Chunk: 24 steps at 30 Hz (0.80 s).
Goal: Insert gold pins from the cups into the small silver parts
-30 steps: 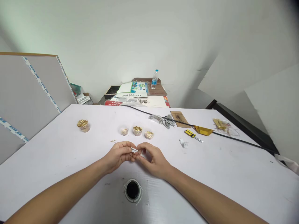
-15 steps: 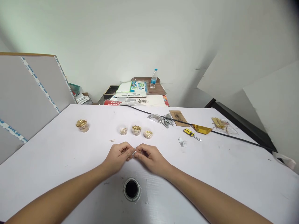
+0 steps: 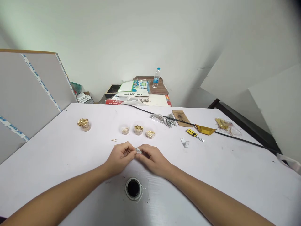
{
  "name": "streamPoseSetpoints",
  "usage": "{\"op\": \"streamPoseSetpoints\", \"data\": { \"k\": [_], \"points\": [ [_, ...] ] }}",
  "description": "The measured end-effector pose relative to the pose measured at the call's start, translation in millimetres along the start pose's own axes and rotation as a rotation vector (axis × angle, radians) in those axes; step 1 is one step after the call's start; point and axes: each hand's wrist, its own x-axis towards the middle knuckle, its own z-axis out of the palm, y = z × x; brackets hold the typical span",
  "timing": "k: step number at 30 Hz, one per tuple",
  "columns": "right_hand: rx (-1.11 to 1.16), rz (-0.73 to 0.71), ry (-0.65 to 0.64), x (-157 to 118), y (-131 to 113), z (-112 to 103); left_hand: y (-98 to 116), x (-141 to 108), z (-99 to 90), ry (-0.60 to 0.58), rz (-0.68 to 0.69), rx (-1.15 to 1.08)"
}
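My left hand (image 3: 121, 158) and my right hand (image 3: 151, 159) meet in front of me, just above the white tabletop. Between their pinched fingertips is a small whitish piece of paper (image 3: 138, 151); both hands grip it, and the fingers cover most of it. Beyond the hands stand three small clear cups, a left one (image 3: 125, 130), a middle one (image 3: 138, 130) and a right one (image 3: 150, 134), with small gold-coloured metal pieces in them. A few thin gold pins (image 3: 114, 140) lie loose left of the cups. Nearer to me is a round dark hole with a pale rim (image 3: 127, 195).
A fuller cup of gold pins (image 3: 84, 124) stands at the left. To the right lie a crumpled paper scrap (image 3: 184, 143), a yellow-black screwdriver (image 3: 195, 135), a folded gold sheet (image 3: 205, 130), silver packets (image 3: 157, 118) and brown card (image 3: 182, 118). A black cable (image 3: 237, 139) crosses behind.
The whitish paper shows more between my fingertips, and my right fingers have shifted slightly. The whole view has moved a little; the things on the table lie as before.
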Motion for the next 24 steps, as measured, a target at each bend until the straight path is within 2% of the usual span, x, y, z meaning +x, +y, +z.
{"op": "streamPoseSetpoints", "data": {
  "k": [5, 9, 15, 19, 22, 24],
  "points": [
    [0.035, -0.017, -0.037, 2, -1, -3, -2, 0, -0.9, -0.013, 0.037, -0.005],
    [-0.03, -0.059, -0.026, 2, 2, -2, -8, 2, -2.7, 0.01, 0.079, -0.02],
    [-0.041, -0.045, -0.048, 0, 0, 0, -14, 3, -3.4, 0.019, 0.019, -0.123],
    [-0.03, -0.054, -0.007, -1, 0, 1, -1, 6, -10.7, 0.056, 0.173, 0.072],
    [-0.031, -0.056, 0.026, -1, 2, 1, 21, 20, -24.1, 0.128, 0.34, 0.243],
    [-0.026, -0.054, 0.029, -1, 2, 0, 41, 37, -34.5, 0.123, 0.456, 0.331]
  ]
}}
